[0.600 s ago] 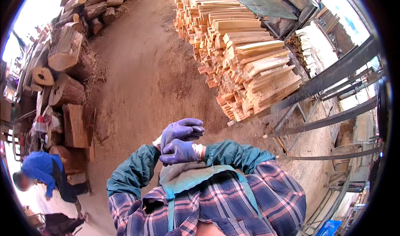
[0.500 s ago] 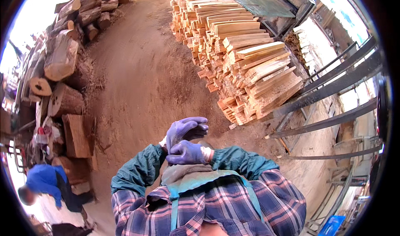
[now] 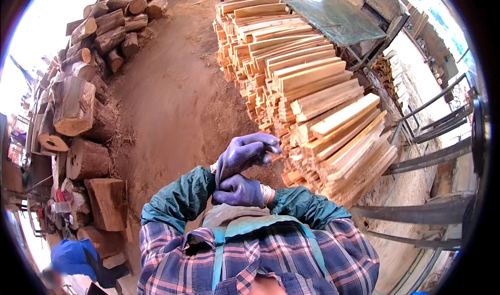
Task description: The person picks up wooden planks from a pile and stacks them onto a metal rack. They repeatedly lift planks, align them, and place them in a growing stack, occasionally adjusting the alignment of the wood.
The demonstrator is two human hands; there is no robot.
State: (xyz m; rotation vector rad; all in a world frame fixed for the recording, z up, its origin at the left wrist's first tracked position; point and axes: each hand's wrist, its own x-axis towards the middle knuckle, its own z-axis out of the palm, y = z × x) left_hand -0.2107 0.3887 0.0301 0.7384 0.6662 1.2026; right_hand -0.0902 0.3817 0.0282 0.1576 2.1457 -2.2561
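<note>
Fingers [image 3: 263,150] first: the left hand [image 3: 245,154], in a purple glove [image 3: 234,162], is raised in front of the chest with its fingers curled loosely together and nothing in them, while the right hand [image 3: 238,191], gloved the same, has its fingers pinched shut on the cuff of that left glove at the wrist, which reads to me as tugging the glove snug. Taking the plank stack [image 3: 307,91] as our landmark and sweeping across: far to its left, a wall of cut logs [image 3: 78,112] is heaped bark-out along the yard's edge, likely to keep the middle passable; below those logs, at the lower left, another person in a blue top [image 3: 75,258] bends over. Between logs and stack runs a bare sawdust floor [image 3: 172,97]. Both hands hang just left of the stack's near end. The planks themselves lie flat in neat layers, ends flush, presumably for easy lifting. Behind the stack sits a green-topped worktop [image 3: 338,19]; to its right, steel rails [image 3: 432,159]. No containers show anywhere here.
</note>
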